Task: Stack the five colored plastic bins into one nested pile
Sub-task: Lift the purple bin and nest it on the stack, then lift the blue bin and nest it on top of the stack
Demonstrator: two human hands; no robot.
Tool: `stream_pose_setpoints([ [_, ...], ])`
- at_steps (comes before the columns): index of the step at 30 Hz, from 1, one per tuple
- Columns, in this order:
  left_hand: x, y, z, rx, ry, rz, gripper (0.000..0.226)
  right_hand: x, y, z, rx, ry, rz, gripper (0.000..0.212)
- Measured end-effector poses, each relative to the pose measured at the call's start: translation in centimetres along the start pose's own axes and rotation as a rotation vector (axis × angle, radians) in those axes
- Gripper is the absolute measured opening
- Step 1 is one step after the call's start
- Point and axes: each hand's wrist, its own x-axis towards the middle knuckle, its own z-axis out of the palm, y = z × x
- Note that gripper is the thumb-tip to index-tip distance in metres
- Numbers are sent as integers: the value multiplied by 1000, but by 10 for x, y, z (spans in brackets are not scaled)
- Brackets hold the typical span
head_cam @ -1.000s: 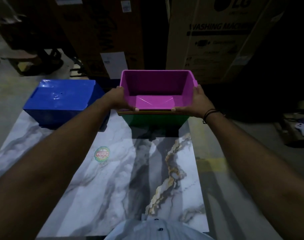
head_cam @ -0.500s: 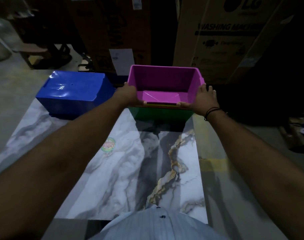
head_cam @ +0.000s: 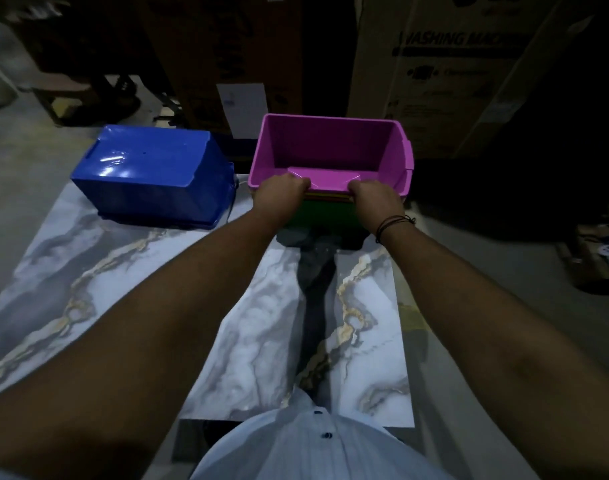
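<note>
Magenta bin (head_cam: 331, 150) sits open side up on the nested pile at the tabletop (head_cam: 123, 289) far edge; green bin (head_cam: 327, 214) visible beneath. Left hand (head_cam: 282, 190) and right hand (head_cam: 374, 195) both curled over the magenta bin's near rim, gripping it. Blue bin (head_cam: 154, 174) inverted, just left, apart. Carton (head_cam: 452, 74) behind reads "WASHING MAC…".

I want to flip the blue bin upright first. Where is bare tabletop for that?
Bare marble table lies nearer than the blue bin, left of the left hand. The far end is crowded: purple bin pile, right hand.
</note>
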Motion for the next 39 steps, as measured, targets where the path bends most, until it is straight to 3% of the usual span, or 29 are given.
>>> stream_pose_setpoints([
  [7, 4, -3, 18, 33, 50, -4, 25, 3, -4, 3, -25, 0, 36, 19],
  [11, -1, -7, 18, 18, -19, 10, 28, -2, -6, 7, -47, -3, 23, 19],
  [13, -12, -12, 21, 18, 0, 24, 40, -5, -8, 12, -54, -22, 21, 25],
  [15, -30, -23, 28, 12, 87, 52, 60, -7, -12, 19, -60, -17, 50, 45],
  [18, -57, -52, 34, 5, 216, 124, 70, -12, -33, 24, -24, 105, 84, 65],
  [22, -84, -112, 35, 41, 288, 130, 65, -8, -91, 25, 44, 246, -5, 61],
  [28, -126, -215, 27, 32, 346, -27, 58, 16, -201, 37, 56, 287, -242, 52],
  [32, -152, -289, 30, -33, 324, -223, 57, 43, -266, 54, 114, 214, -326, 53],
  [35, -165, -339, 29, -97, 286, -391, 56, 60, -307, 65, 200, 95, -237, 58],
  [39, -165, -393, 25, -227, 264, -546, 60, 86, -342, 80, 407, -84, 32, 67],
])
